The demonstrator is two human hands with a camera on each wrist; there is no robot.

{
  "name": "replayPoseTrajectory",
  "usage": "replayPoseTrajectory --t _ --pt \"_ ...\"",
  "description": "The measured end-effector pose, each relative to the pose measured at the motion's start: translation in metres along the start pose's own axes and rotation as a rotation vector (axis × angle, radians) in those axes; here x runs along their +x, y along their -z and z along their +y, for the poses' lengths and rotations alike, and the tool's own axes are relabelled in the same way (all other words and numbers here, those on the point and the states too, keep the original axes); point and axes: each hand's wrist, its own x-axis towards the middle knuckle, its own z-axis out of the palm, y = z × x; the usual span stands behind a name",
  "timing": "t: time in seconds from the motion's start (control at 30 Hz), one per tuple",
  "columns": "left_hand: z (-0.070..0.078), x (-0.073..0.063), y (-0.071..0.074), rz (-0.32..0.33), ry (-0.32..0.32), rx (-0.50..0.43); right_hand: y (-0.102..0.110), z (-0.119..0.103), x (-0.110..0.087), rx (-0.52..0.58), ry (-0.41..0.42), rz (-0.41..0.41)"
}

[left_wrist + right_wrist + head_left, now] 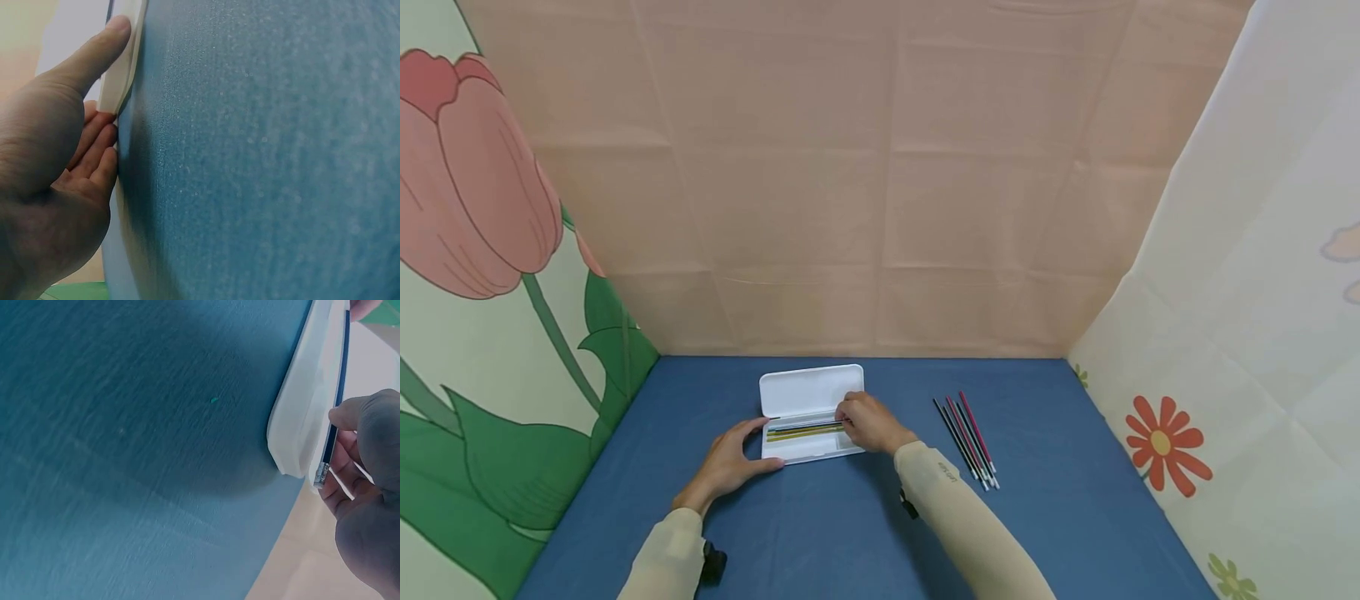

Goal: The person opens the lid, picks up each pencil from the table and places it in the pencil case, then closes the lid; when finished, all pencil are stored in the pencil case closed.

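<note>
A white pencil case (815, 457) lies on the blue cloth with its lid (812, 392) raised at the back. Yellow and dark pencils (805, 432) lie inside it. My left hand (728, 460) grips the left end of the case, thumb at the front edge and fingers at the back corner. Over the right end, my right hand (871, 422) pinches a dark pencil (337, 394) between thumb and fingers. In the right wrist view this pencil lies along the case, its metal-banded eraser end (322, 475) towards the case's right end.
To the right of the case, several dark and red pencils (966, 437) lie side by side on the blue tablecloth (820, 533). A beige cloth (880, 208) hangs behind, a tulip-patterned one (490, 333) at left and a flowered white one (1240, 333) at right.
</note>
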Motion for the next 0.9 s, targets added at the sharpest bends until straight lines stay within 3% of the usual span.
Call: replayPoseTrajectory --t 0.53,0.9 --pt "0.001 0.000 -0.001 0.002 0.008 0.011 -0.001 -0.009 0.005 0.019 -0.005 -0.016" --pt "0.000 0.002 -0.002 -0.001 0.024 0.004 -0.011 -0.009 0.010 -0.040 -0.001 0.018"
